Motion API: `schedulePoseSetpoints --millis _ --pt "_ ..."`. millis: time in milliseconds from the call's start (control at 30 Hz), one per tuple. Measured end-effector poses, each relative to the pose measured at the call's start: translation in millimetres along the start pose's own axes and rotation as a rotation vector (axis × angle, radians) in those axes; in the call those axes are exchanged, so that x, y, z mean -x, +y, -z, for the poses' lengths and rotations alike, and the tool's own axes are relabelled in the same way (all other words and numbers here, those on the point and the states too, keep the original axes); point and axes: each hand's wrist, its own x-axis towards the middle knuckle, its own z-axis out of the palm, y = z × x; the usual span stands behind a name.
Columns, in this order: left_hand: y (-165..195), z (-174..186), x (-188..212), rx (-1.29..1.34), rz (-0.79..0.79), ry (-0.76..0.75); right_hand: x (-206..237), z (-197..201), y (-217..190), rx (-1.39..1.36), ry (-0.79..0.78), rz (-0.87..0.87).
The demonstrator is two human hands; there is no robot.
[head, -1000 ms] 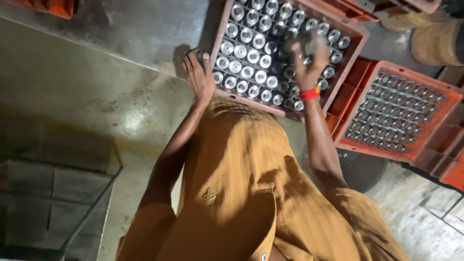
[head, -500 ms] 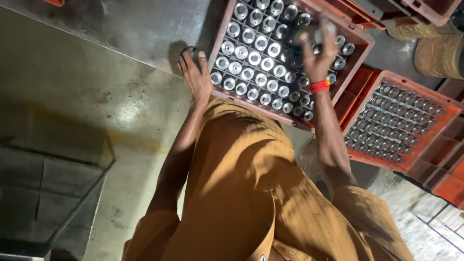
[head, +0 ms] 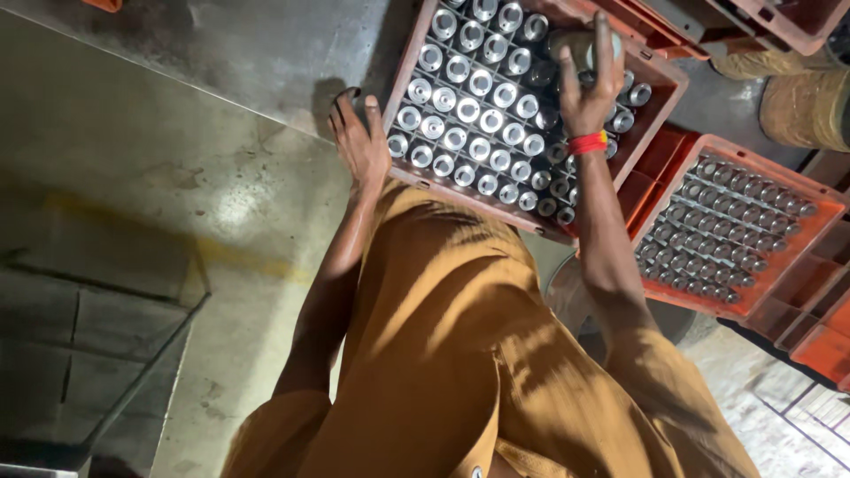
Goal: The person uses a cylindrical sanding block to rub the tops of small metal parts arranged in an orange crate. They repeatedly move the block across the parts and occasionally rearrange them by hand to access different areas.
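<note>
Single head view, yours: looks steeply down over torso, close on red crate (head: 660, 88) ahead, floor left.

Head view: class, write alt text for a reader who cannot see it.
Seen from above, a person in an orange-brown garment bends over a red crate packed with metal cylinders. The right hand lifts one cylinder while the left hand rests at the crate's edge. A second crate of cylinders sits alongside.
</note>
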Motion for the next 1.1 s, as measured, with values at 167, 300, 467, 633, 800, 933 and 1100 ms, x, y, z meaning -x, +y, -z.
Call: schedulePoseSetpoints --millis 167,300,467,633,800,933,1100 --pt "-3 -2 2 -0.02 0.032 -0.022 -8 -31 -21 -0.13 0.302 0.027" --pt "-1 -2 1 -0.009 0.01 -0.065 -24 -51 -48 -0.082 -0.266 0.012" --pt "-1 1 0 0.0 0.038 -0.116 -39 -67 -83 -0.085 -0.04 -0.113" --pt "-6 3 -2 0.029 0.087 -0.24 -38 -82 -107 -0.167 -0.06 -0.007" --pt "-13 4 -1 0.142 0.026 -0.259 -1 -89 -117 0.075 -0.119 0.051" --pt "-17 8 -1 0.139 -0.055 -0.296 9 -76 -109 -0.098 0.042 -0.163" --pt "-17 12 -1 0.153 -0.146 -0.319 14 -60 -111 0.124 -0.091 0.018"
